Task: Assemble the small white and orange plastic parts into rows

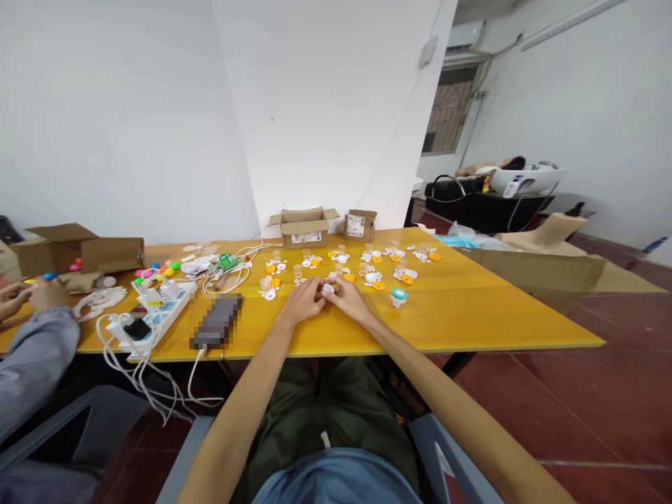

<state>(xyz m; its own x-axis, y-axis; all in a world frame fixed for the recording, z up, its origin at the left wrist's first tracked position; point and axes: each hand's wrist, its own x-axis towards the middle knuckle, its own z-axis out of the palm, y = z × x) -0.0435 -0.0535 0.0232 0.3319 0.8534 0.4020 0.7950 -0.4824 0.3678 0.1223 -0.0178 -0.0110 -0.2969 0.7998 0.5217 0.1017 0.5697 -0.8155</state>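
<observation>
Between my two hands, close above the table, is a small round white plastic part (328, 288). My left hand (304, 301) has its fingers curled against the part's left side. The fingers of my right hand (347, 301) close on it from the right. Which fingertips carry the part is too small to make out. Around and beyond my hands lie several groups of parts, with white discs (269, 295), orange rings (379, 285) and clear cups (298, 270). Right of my right hand stands a clear and white piece with a teal ring on top (399, 297).
Two cardboard boxes (309, 229) stand at the wall. To my left are a dark phone-like device (216, 320), a white power strip (162, 315) with trailing cables, and colourful balls (166, 269). A co-worker's hands (45, 294) are at the far left. A large carton (546, 276) adjoins the table's right edge.
</observation>
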